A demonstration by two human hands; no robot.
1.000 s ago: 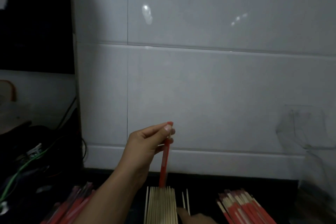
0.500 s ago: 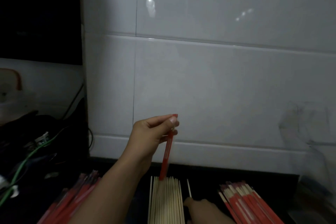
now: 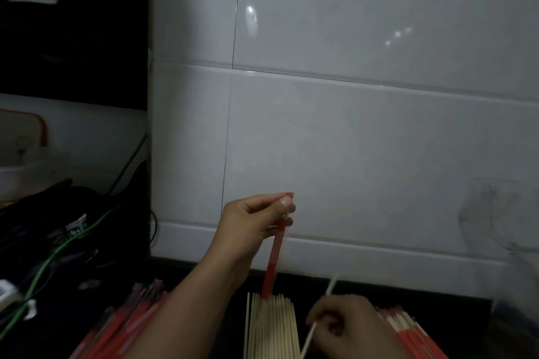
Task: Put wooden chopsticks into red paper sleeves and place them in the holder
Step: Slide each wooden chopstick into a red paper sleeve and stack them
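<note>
My left hand point(image 3: 253, 221) pinches the top of a red paper sleeve point(image 3: 274, 256), which hangs upright in front of the white tiled wall, its lower end over a row of bare wooden chopsticks point(image 3: 272, 326) on the dark counter. Lower right, my right hand point(image 3: 347, 326) grips a single wooden chopstick point(image 3: 320, 312) that slants up and to the right. Empty red sleeves point(image 3: 122, 326) lie in a pile at the bottom left. Sleeved chopsticks point(image 3: 408, 332) lie at the bottom right. No holder can be made out.
The white tiled wall point(image 3: 350, 140) stands close behind the counter. A green cable point(image 3: 49, 265) and dark clutter fill the left side. A crumpled clear plastic bag point(image 3: 501, 236) sits at the right edge.
My right hand has come up from the bottom edge and lifted one chopstick off the counter. My left hand and the sleeve have held their pose while the view shifted slightly.
</note>
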